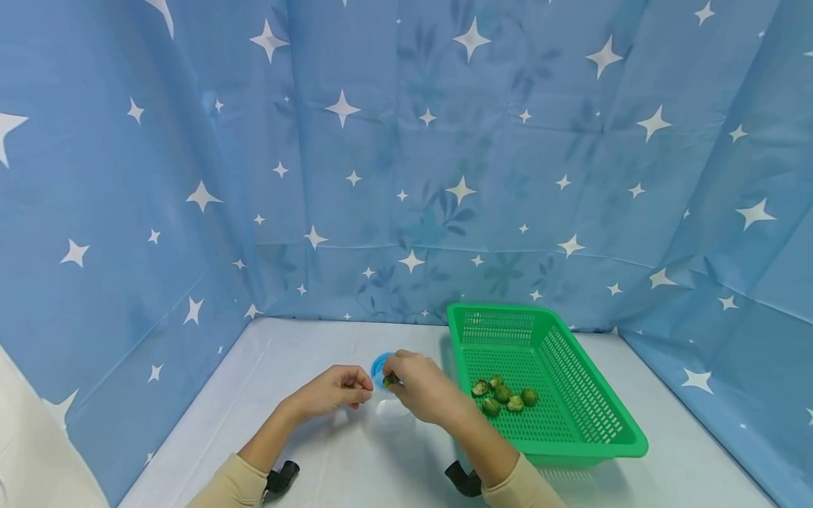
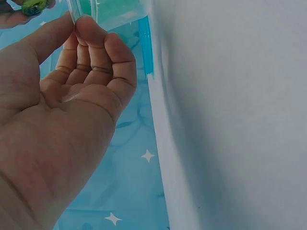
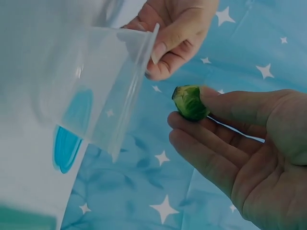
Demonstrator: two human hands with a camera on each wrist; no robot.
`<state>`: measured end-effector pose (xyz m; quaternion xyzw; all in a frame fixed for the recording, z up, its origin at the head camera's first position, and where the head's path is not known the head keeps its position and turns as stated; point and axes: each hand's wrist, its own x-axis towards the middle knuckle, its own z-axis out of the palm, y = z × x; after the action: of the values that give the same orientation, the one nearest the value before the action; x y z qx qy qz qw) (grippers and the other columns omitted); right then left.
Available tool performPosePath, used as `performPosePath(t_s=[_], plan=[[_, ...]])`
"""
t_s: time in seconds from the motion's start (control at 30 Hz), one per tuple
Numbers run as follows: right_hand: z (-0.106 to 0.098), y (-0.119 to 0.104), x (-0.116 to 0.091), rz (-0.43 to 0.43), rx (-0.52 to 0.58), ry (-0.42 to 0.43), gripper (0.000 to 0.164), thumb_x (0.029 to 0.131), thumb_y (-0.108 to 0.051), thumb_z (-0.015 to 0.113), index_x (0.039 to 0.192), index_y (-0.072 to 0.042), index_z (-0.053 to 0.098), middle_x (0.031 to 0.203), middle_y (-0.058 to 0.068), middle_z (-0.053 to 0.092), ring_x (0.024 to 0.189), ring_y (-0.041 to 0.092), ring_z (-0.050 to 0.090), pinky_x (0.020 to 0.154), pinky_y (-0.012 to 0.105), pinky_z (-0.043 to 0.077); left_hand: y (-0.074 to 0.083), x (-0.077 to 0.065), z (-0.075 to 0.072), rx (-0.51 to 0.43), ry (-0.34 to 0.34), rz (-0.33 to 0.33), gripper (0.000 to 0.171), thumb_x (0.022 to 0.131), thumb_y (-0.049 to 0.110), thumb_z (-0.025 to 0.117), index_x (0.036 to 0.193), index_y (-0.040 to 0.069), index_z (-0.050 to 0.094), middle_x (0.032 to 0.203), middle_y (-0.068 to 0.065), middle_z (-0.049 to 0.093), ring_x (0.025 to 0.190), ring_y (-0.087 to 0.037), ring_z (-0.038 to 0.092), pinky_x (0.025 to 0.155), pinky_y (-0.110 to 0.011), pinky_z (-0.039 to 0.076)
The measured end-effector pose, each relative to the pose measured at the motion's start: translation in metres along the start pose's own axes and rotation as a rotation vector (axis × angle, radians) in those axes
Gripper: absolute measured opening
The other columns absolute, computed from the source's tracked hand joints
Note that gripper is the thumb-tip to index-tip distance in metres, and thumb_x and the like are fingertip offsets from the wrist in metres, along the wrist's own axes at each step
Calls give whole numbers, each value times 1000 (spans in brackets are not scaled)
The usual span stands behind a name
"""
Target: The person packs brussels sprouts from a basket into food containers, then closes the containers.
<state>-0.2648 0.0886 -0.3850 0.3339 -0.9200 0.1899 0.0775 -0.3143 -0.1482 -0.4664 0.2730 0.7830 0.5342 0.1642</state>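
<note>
In the head view, at lower centre, my left hand (image 1: pixel 330 390) has thumb and fingers nearly closed beside a clear plastic tub (image 1: pixel 394 410), and my right hand (image 1: pixel 422 388) holds a small round green Brussels sprout (image 1: pixel 389 381) near it. A round blue plastic piece (image 1: pixel 380 366) lies just behind. At lower right, a green slotted plastic basket (image 1: pixel 606 384) with six loose sprouts (image 1: pixel 502 393) stands on a white-covered surface (image 1: pixel 317 340); a blue curtain with white stars (image 1: pixel 381 212) fills the upper frame. In the left wrist view, my left thumb and forefinger pinch the tub's rim at upper left, the other fingers bent. In the right wrist view, right of centre, my right thumb and fingertips pinch the sprout, apart from the tub, with the palm spread.
</note>
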Motion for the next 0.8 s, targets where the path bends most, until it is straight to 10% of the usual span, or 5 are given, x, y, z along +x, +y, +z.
performPosePath(t_s=[0.8], plan=[[47, -5, 8, 34, -117, 108, 11, 95, 5, 68, 101, -3, 63, 94, 5, 59, 78, 11, 53, 65, 19, 50, -3, -2, -6, -56, -10, -19, 23, 101, 18, 70, 114, -1, 69, 98, -18, 72, 88, -21, 69, 84, -41, 60]])
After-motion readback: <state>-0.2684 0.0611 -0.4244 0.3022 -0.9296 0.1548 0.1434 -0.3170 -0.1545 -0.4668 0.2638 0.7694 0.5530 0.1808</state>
